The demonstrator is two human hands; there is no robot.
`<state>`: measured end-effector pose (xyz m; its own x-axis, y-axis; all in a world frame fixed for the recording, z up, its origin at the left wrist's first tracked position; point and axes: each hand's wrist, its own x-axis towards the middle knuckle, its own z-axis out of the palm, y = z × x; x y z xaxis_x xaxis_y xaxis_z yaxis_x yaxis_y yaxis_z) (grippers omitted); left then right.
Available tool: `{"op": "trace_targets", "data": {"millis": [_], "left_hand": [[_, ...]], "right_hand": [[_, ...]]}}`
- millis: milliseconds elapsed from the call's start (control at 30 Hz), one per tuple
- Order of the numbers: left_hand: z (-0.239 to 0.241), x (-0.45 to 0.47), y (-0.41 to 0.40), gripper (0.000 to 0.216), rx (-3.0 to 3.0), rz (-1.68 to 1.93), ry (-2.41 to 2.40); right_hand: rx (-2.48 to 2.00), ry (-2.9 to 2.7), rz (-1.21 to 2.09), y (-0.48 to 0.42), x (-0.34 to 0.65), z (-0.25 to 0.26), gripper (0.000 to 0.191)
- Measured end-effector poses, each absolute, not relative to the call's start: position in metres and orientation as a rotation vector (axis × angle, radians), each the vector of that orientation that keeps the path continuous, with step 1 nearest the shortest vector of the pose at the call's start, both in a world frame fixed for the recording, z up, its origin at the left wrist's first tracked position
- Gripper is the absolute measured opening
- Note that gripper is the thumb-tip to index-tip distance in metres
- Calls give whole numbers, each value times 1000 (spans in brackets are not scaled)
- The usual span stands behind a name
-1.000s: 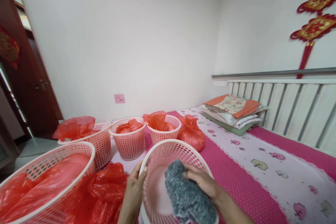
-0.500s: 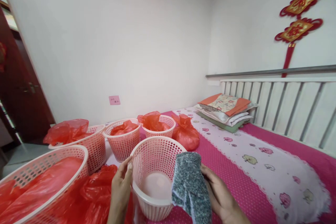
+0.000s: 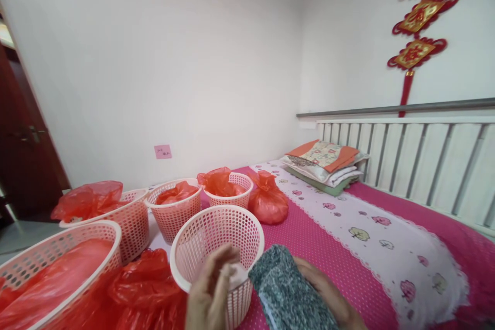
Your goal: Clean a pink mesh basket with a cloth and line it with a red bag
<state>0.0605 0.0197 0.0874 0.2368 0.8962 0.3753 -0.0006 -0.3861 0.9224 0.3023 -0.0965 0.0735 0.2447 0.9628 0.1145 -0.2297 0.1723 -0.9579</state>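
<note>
Here's the grey cloth (image 3: 288, 289), right in our right grip (image 3: 323, 284), which is closed on its right side, fingers mostly out of sight! Just left of it, our left grip (image 3: 211, 291) hangs half open, fingers curled, and we see nothing held; whether it touches the pink basket (image 3: 242, 301) beyond, we can't tell. Left of that grip, a crumpled red bag (image 3: 149, 283); farther beyond both, a bulging red bag (image 3: 268, 205) on the bed (image 3: 309, 237).
</note>
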Motion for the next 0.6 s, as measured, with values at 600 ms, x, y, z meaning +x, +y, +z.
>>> {"op": "trace_targets", "data": {"millis": [600], "left_hand": [[92, 98, -14, 42, 552, 849, 392]], "right_hand": [[-1063, -1099, 1051, -70, 292, 85, 61]]}}
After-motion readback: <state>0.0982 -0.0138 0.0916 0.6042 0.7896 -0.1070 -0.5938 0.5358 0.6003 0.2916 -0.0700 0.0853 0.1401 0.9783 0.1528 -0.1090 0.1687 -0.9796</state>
